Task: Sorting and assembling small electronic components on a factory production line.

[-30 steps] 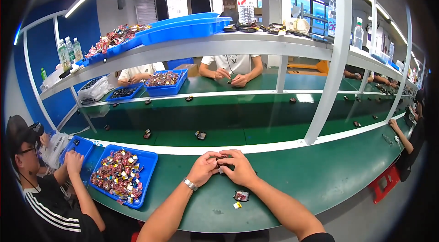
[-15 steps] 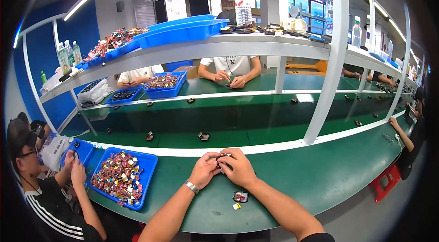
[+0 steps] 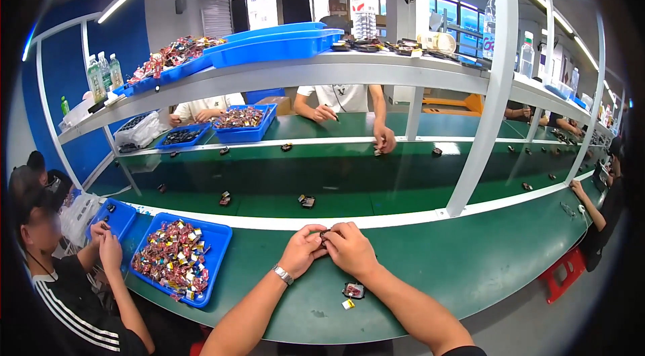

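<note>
Hands shifted slightly left since earlier; left hand (image 3: 302, 250), right hand (image 3: 350, 249) pinched small dark part (image 3: 324, 236) together above worktop (image 3: 470, 268); grips closed on it.

A shallow blue plastic tray (image 3: 213, 263) at lower left of the frame holds many small red, yellow and silver wrapped packets (image 3: 168, 258). At upper left, on the shelf, more colourful packets (image 3: 171, 57) lie heaped, with clear labelled bottles (image 3: 102, 73) beside them.

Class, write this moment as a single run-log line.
left hand: pinching small dark part | right hand: on same part | blue tray: at left | green bench: spare part below hands
</note>
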### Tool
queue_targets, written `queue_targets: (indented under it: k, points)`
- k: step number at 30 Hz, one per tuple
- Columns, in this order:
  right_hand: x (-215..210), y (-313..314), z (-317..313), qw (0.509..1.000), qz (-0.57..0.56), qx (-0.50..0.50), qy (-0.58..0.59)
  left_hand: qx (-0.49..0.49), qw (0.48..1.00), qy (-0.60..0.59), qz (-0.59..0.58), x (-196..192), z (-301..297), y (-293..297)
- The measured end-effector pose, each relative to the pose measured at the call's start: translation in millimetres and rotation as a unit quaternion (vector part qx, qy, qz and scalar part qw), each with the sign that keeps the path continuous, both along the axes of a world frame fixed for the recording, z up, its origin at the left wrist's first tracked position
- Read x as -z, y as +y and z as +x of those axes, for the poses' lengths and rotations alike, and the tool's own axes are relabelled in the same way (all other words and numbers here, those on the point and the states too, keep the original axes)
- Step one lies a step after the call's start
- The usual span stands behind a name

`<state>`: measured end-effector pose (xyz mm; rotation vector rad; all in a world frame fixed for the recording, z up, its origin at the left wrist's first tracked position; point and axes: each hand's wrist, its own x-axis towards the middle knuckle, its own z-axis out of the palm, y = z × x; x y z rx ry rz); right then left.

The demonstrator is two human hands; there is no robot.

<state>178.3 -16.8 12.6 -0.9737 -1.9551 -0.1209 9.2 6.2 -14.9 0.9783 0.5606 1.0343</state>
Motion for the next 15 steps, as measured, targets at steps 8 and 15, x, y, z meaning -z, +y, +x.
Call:
queue_targets:
  k: [8,15]
  points:
    - [3.7,-1.7,-4.2,1.0,0.006,0.022,0.003,-0.008,1.0,0.004,-0.012,-1.7,-0.1,-1.5]
    - [1.9,-2.6,-7.1,0.999,0.01,0.028,0.017,-0.014,1.0,0.006,-0.016,-3.8,0.7,-3.0]
